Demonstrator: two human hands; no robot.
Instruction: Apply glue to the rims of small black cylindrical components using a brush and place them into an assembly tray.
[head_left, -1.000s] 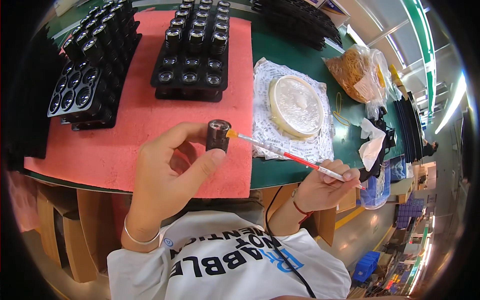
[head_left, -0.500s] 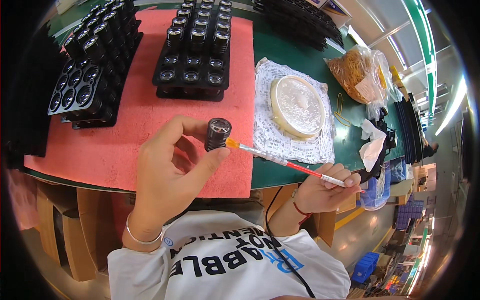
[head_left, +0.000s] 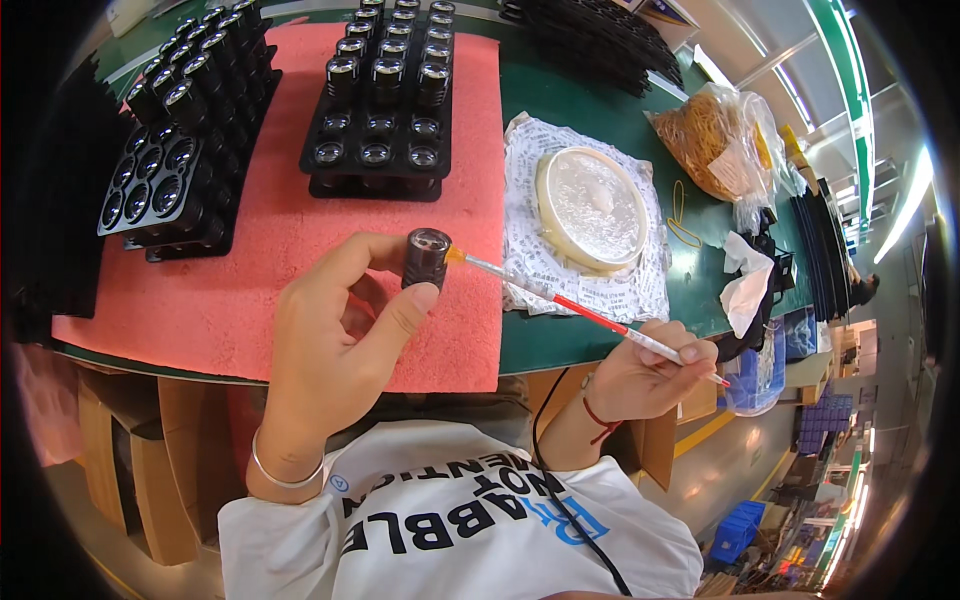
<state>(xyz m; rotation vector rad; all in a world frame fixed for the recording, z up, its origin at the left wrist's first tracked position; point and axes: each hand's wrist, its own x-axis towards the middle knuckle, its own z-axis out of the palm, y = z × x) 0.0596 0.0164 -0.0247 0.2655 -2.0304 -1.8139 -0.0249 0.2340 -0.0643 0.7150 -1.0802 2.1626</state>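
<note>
— What do we have under us here?

— A green tabletop (head_left: 600, 110) with a coral-red mat (head_left: 280, 250) covering its left part, reaching to the near edge. Toward the far edge of the mat sits a black tray (head_left: 385, 110) of small black cylinders, and another tray (head_left: 175, 150) lies at the mat's left edge, some of its cells empty.

— And what are we holding?

— Our left hand (head_left: 335, 350) is raised above the near edge of the mat, its grip closed on a small black cylinder (head_left: 426, 257), thumb on one side and forefinger on the other, the open end turned up toward us.

— The other hand?

— Our right hand (head_left: 645, 375) sits off the near edge of the tabletop, its grip pinched on a thin brush (head_left: 590, 315) with a white and red handle. The brush's orange tip touches the cylinder's side near its rim.

— Anything else nearby?

— A round white dish (head_left: 590, 205) on printed paper (head_left: 530, 260) just right of the mat, and a bag of rubber bands (head_left: 715, 145) toward the far right corner.
</note>
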